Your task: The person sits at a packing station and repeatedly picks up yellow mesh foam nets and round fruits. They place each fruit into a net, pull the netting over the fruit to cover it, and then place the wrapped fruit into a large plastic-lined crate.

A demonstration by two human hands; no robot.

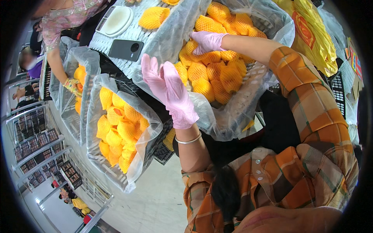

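Observation:
My right hand [208, 42], in a pink glove, reaches into a lined crate [250, 87]. Its fingers and thumb are around a yellow fruit in foam netting [191, 46]; part of the grip is hidden. Several more netted fruits [223, 74] lie below and beyond it. My left hand [167, 90], gloved alike, is raised over the crate's left edge with its fingers extended and nothing in it. Left of that hand, a black smartphone [126, 50] and a round-topped white scale [118, 21] rest on a bubble-textured sheet [100, 43].
A second lined crate [135, 174] of netted fruits stands at lower left. Beyond it, a co-worker's patterned gloved hand [72, 86] is in another lined crate [70, 122]. A netted fruit [154, 17] sits near the scale. A yellow plastic bag [317, 43] is at right.

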